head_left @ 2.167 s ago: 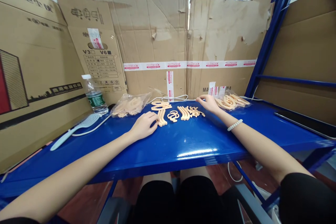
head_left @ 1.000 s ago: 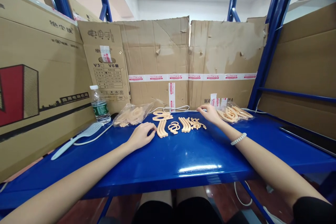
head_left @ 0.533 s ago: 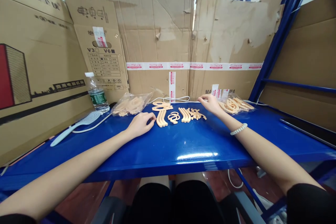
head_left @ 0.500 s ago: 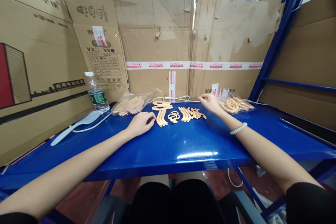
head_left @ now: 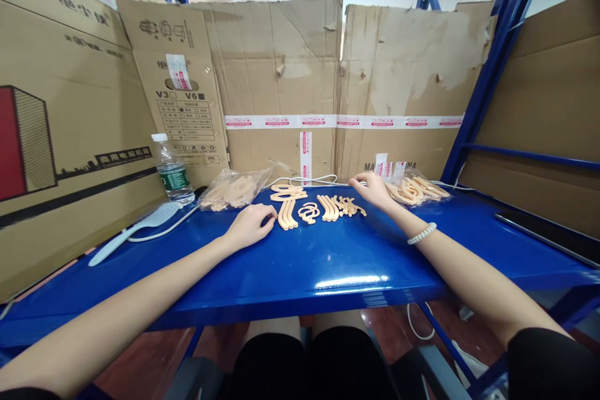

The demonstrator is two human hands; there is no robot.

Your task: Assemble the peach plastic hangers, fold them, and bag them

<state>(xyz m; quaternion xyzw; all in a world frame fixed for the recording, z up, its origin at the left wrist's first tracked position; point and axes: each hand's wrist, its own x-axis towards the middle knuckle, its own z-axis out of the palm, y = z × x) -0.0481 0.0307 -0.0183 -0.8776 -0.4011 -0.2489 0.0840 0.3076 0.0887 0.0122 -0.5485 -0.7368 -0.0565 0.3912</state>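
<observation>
My left hand (head_left: 252, 225) rests on the blue shelf top (head_left: 290, 269), just left of a row of long curved wooden strips (head_left: 287, 215). Its fingers are loosely bent, a small gap shows between thumb and forefinger, and nothing is visible in it. My right hand (head_left: 372, 190) hovers or rests above the back right of the shelf, fingers loosely apart and holding nothing I can see. Between the hands lie oval wooden rings (head_left: 287, 192), round open rings (head_left: 309, 212), more curved strips (head_left: 328, 207) and a heap of small curved pieces (head_left: 350, 206).
A clear bag of wooden rings (head_left: 233, 190) lies at left, another of curved strips (head_left: 416, 189) beside my right hand. A water bottle (head_left: 174, 175), a light blue hairbrush (head_left: 135, 228) and a dark flat device (head_left: 548, 234) flank the workspace. Cardboard (head_left: 281, 87) walls the back; a white cable (head_left: 323, 179) runs along it.
The whole view has shifted slightly, with the scene a little lower in the picture. Both hands and the wooden pieces keep nearly the same places.
</observation>
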